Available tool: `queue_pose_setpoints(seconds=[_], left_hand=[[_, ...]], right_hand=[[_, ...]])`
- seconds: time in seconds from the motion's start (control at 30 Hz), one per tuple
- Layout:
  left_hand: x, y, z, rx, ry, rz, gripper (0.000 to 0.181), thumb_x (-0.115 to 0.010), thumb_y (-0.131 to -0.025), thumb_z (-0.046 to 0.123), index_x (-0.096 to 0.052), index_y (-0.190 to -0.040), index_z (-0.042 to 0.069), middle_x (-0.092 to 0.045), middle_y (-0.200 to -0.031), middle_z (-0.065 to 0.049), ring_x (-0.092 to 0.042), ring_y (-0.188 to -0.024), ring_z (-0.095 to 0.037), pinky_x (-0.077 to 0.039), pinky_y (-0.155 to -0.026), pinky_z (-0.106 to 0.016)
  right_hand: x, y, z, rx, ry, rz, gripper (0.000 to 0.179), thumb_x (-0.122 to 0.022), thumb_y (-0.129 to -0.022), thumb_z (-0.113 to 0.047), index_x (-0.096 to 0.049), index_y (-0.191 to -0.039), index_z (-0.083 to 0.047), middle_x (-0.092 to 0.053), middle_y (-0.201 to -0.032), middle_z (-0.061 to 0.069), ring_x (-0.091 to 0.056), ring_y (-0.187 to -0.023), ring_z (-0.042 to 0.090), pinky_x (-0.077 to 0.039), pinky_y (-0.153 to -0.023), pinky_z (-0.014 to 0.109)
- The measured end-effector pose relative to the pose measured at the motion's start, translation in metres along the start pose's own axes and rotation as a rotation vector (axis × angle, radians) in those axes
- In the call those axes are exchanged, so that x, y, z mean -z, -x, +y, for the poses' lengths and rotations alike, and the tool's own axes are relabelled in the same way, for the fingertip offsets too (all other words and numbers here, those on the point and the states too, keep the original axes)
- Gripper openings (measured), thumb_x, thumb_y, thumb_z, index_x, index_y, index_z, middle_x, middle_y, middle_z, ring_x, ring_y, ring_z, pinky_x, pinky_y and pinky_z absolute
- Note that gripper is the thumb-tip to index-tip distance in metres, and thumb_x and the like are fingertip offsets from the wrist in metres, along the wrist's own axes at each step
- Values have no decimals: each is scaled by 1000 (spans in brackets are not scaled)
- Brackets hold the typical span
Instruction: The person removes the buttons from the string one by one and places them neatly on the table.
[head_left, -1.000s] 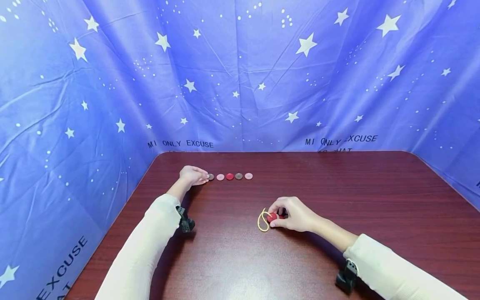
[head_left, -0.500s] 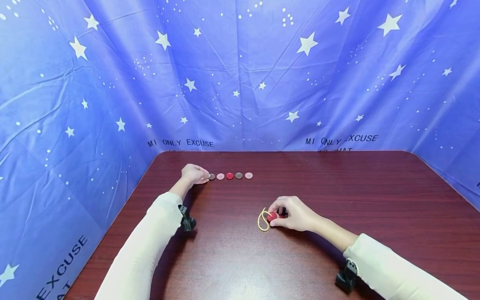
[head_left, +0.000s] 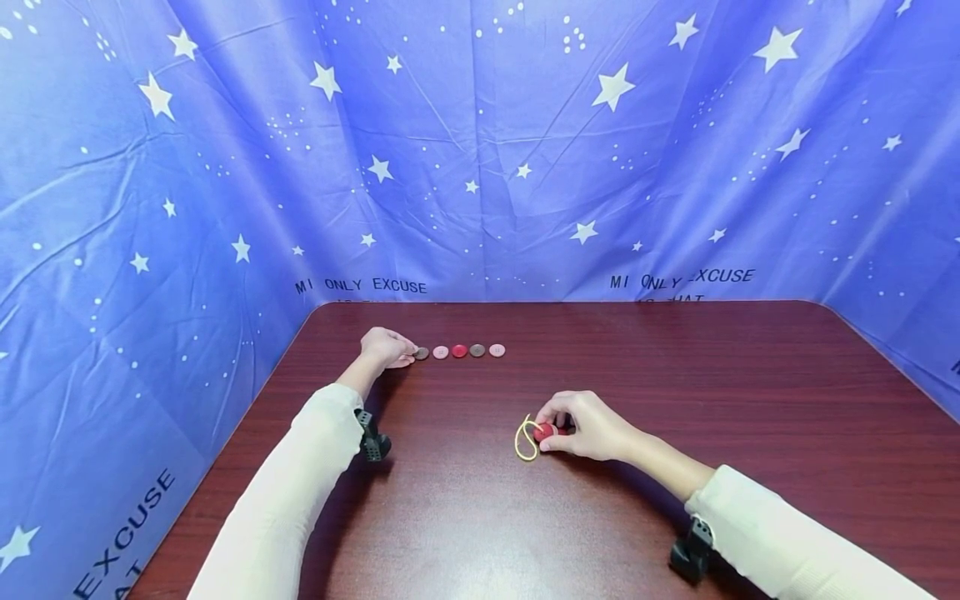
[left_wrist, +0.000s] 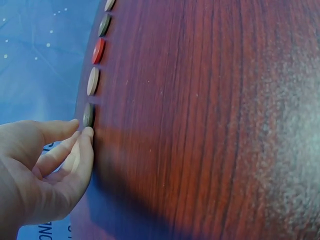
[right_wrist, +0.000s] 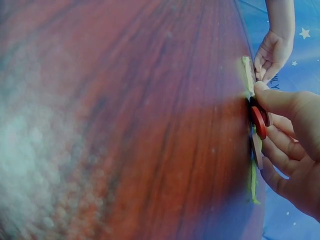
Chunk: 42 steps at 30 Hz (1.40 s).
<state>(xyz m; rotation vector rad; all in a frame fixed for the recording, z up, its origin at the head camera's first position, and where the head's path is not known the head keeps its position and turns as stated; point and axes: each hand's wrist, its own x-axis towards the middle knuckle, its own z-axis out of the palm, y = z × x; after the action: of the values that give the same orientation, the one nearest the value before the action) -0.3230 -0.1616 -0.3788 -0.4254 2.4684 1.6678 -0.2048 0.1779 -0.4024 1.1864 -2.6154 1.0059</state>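
Observation:
Five-finger reach brings my left hand (head_left: 384, 347) to the left end of a row of round buttons, where thumb and fingertips pinch the near edge of a brown button (left_wrist: 89, 115). Beyond it in line lie a pink button (head_left: 441, 352), a red button (head_left: 460, 352), another brown button (head_left: 477, 351) and another pink button (head_left: 497, 351). My right hand (head_left: 588, 427), nearer the body, grips a red button (right_wrist: 258, 122) with other discs close against it, partly hidden by the fingers. A yellow cord (head_left: 518, 446) loops out to the left of these buttons onto the table.
The dark red wood-grain table (head_left: 465, 500) reaches back to a blue star-printed curtain (head_left: 480, 167). Black wrist cameras (head_left: 372, 437) sit at both white sleeves (head_left: 292, 475).
The left hand and its brown button shift very slightly right, then back left. The right hand, its buttons and the cord stay in place.

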Motion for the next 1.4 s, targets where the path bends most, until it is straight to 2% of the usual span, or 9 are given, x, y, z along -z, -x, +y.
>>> queue_pose_setpoints(seconds=[0.23,0.33,0.43,0.5,0.6,0.7,0.87,1.0,1.4], left_hand=[[10,-4,-6,56,93,-65,34,-58,-91,5,-59,-122,-9,-69,-78,-3,-64,-62,-4,-59,-67,-21],[14,-5,-10,85,134,-118,38,-56,-95,11,-55,-129,-6,-72,-104,-12,-66,-69,-4,-59,-76,-22],[18,-2,-12,72,142,-183,42,-52,-98,14,-50,-135,-4,-59,-132,-20,-67,-83,-6,-55,-92,-27],[19,1,-14,38,123,-224,43,-49,-99,15,-47,-137,-4,-52,-139,-23,-66,-95,-10,-51,-100,-31],[19,7,-16,-24,66,-259,43,-48,-100,16,-47,-137,-4,-50,-141,-24,-63,-110,-17,-48,-105,-36],[17,14,-18,-71,23,-278,42,-49,-99,17,-48,-135,-4,-52,-140,-24,-61,-117,-22,-49,-104,-37],[13,28,-19,-93,-18,-292,40,-54,-96,18,-53,-131,-2,-59,-133,-19,-64,-109,-17,-54,-96,-32],[9,38,-19,-120,-38,-333,40,-57,-95,20,-55,-128,-3,-63,-128,-18,-66,-104,-14,-55,-91,-30],[-5,59,-17,-158,-59,-391,41,-59,-94,22,-58,-125,-4,-65,-124,-18,-66,-111,-23,-57,-89,-32]], right_hand=[[1,-1,-1,-3,8,-1,21,-83,-72,-16,-70,-87,-10,-63,-72,-1,-54,-64,6,-48,-58,19],[1,0,0,-4,7,-1,20,-83,-73,-16,-70,-88,-10,-63,-72,-1,-54,-64,6,-48,-58,19],[1,0,0,-4,4,-1,21,-83,-73,-16,-70,-88,-10,-63,-72,-1,-55,-64,7,-48,-58,20],[1,0,1,-4,4,-1,21,-83,-73,-16,-70,-88,-10,-63,-72,-1,-55,-63,7,-48,-57,20],[1,0,1,-1,5,-1,21,-83,-72,-16,-70,-88,-10,-62,-72,-1,-54,-63,7,-48,-57,20],[1,1,1,4,3,0,21,-83,-73,-15,-70,-89,-10,-62,-73,-1,-54,-63,7,-48,-58,19],[0,2,1,7,1,6,25,-83,-72,-14,-71,-92,-8,-64,-74,-1,-56,-63,7,-49,-58,20],[1,2,0,16,5,10,28,-84,-72,-14,-71,-95,-7,-65,-75,0,-56,-64,7,-49,-59,20],[0,6,1,46,34,2,33,-85,-70,-17,-70,-97,-7,-66,-80,0,-57,-68,12,-47,-57,18]])
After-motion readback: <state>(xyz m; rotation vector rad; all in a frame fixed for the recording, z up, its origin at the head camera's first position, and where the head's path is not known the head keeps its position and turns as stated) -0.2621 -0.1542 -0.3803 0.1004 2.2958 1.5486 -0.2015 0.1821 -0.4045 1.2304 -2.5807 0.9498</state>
